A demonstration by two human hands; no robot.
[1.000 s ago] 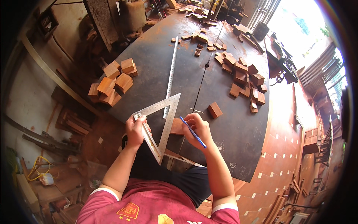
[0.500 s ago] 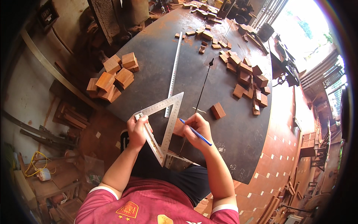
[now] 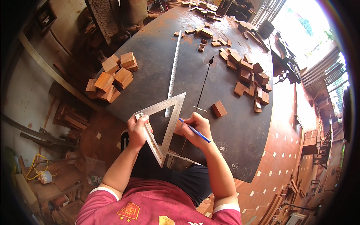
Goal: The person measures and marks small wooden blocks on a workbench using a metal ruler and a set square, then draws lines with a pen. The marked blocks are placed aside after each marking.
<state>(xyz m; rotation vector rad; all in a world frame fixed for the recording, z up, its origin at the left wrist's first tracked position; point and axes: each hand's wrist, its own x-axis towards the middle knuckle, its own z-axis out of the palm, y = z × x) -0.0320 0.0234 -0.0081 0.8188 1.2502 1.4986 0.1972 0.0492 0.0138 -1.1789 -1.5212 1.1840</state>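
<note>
1. At 12 o'clock from the triangle ruler (image 3: 171,126), a big dark table (image 3: 150,71) stretches away.
2. Red floor tiles (image 3: 275,140) lie at 3 o'clock, and a bright opening (image 3: 303,28) shows at 2.
3. Brown blocks make a left pile (image 3: 104,81) at 10 o'clock and a right pile (image 3: 245,65) at 2, with a lone block (image 3: 219,109) nearer.
4. A long ruler (image 3: 174,69) points to 12; the triangle ruler hides a bit of it.
5. The left hand (image 3: 137,132) grips the triangle ruler at 9.
6. The right hand (image 3: 197,128) pinches a blue pen (image 3: 199,134) at 3, partly hiding the small wood piece (image 3: 179,127).
</note>
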